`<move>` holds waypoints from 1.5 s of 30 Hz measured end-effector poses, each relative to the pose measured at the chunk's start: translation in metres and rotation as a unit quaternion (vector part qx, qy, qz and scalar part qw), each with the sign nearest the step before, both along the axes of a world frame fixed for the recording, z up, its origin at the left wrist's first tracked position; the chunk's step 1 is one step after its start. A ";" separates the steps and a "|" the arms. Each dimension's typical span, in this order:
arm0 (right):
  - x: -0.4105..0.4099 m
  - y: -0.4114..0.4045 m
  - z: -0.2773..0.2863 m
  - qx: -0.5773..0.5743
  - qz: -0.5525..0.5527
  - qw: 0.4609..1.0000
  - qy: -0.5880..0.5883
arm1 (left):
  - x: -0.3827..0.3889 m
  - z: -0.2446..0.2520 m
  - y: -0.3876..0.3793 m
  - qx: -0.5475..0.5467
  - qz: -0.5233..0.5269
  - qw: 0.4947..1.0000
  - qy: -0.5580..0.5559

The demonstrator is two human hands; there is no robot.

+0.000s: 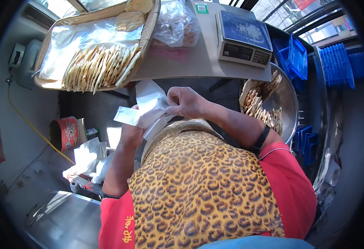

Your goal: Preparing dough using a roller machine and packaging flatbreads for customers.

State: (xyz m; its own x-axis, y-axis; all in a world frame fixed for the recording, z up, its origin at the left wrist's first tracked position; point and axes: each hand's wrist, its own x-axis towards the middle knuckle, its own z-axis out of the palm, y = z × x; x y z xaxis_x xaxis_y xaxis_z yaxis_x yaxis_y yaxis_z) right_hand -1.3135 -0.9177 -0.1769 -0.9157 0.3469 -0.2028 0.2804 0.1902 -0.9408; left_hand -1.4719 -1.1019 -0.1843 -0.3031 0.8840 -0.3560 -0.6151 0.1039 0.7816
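Note:
Both hands meet in front of my leopard-print apron [200,183], below the table's front edge. My left hand [134,132] grips white paper bags or sheets [150,96], which hide most of its fingers. The thumb and fingers of my right hand [186,101] pinch the right edge of the same white paper. Beyond my left hand, a wicker tray [152,34] lined with white sheeting holds a row of flatbreads [102,67] standing on edge. Two more flatbreads [129,21] lie flat in its far corner.
A digital scale [244,37] and clear plastic bags [177,25] sit on the table [200,68]. A metal basin [289,102] with stacked flatbreads is at my right, near blue plastic baskets [297,57]. To my left are a red carton [66,133] and a metal surface [66,218].

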 end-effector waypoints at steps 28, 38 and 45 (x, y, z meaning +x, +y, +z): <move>-0.168 0.102 -0.014 0.523 0.049 0.845 0.106 | -0.051 -0.023 -0.106 -0.228 0.139 0.757 0.596; -0.291 0.142 -0.040 0.319 0.281 0.905 0.009 | -0.090 -0.049 -0.140 -0.363 0.264 0.723 0.526; -0.373 0.132 -0.052 0.322 0.356 0.869 0.121 | -0.088 -0.028 -0.125 -0.488 0.351 0.669 0.437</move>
